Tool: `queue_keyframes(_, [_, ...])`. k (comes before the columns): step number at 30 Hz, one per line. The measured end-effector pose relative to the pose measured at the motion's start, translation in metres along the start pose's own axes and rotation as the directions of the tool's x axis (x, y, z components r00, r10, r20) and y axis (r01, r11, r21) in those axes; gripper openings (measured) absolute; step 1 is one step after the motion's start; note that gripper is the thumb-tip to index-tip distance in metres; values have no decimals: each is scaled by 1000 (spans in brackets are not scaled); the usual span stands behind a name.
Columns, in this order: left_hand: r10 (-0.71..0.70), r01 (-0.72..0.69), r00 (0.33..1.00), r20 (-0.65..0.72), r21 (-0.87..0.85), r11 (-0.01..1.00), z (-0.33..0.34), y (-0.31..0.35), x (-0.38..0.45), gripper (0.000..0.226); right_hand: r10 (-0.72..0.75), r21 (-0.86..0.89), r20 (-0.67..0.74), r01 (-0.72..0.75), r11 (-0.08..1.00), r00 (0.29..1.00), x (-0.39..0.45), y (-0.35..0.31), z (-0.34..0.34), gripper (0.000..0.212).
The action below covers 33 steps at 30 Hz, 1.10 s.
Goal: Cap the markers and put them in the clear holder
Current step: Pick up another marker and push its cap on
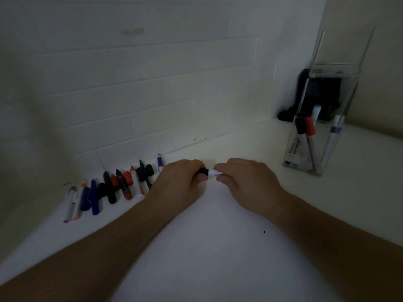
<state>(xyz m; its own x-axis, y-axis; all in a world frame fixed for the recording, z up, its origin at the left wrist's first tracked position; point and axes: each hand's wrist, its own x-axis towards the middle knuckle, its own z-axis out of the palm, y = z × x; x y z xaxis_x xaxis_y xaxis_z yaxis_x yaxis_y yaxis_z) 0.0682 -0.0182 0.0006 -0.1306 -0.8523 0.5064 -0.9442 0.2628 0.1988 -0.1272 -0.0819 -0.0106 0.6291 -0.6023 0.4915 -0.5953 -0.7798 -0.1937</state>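
White marker [212, 172] spans both hands' grip, black cap [202, 171] leftward.

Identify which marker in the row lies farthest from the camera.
The purple-banded marker at the row's right end, beside the left hand; it lies nearest the tiled wall.

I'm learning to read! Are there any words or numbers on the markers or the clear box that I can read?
No text here can be read.
Markers in the clear holder: dark printing on their white barrels, too small and blurred to read.
Marker held in both hands: no lettering visible.
Row of markers by the wall: no readable labels.
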Motion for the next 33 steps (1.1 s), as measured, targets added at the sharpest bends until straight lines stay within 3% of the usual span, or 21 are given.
queue_keyframes(7, [26,-26,1000,-9,-40,999,3,-3,-2,24,8,-23,22,-8,1000,1000,1,2,-1,45])
queue_keyframes(12, [41,-42,999,-8,-134,990,5,2,-1,16,-46,-269,-105,16,963,993,0,-3,-4,38])
queue_keyframes(17, [-1,-9,999,-46,-235,972,0,2,-3,33,-70,-318,-94,36,947,993,9,0,-32,42])
queue_keyframes(20, [71,-77,997,-33,-239,968,2,3,-7,41,-9,-168,-173,-20,986,985,13,10,-58,28])
queue_keyframes(24, [246,-247,969,-26,-175,953,5,5,-11,32,110,42,-460,-102,994,881,15,27,-117,19])
queue_keyframes(26, [314,-313,949,-17,-136,940,6,9,-12,30,165,23,-517,-179,984,840,14,37,-147,13])
queue_keyframes(30, [418,-418,908,-10,-56,907,5,16,-13,23,196,-126,-510,-298,946,837,4,61,-176,12])
queue_keyframes(33, [435,-436,900,-22,-48,899,3,18,-13,20,278,-188,-390,-371,909,878,-4,78,-167,15])
